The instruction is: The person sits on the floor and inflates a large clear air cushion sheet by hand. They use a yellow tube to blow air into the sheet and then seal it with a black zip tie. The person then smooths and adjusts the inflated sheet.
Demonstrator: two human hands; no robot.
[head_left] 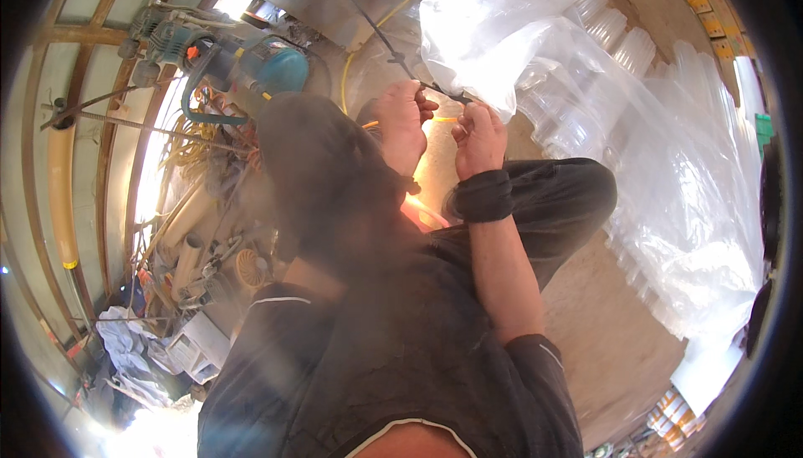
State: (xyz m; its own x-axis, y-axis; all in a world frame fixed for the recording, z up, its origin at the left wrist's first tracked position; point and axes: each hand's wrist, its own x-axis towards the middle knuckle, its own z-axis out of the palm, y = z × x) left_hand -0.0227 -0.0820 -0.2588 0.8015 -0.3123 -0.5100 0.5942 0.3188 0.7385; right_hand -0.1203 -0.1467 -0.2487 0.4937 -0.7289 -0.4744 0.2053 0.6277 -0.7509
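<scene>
Dark cord [397,57], upper centre of frame
My right hand [481,140] pinches it; my left hand [401,119] curls nearby, its hold unclear.

wide fisheye view from the head, facing down, torso [401,349] nearest

Between the person's bent knees in dark trousers [552,199], the left hand [403,123] curls its fingers beside a thin dark cord [374,27]; whether they grip it is unclear. The right hand [479,138], with a black band [485,196] at its wrist, pinches the cord near a dark thickened part. Clear plastic wrapping [677,182] covers the floor [619,358] to the right; a blue-green tank [283,68] stands at upper left.
</scene>
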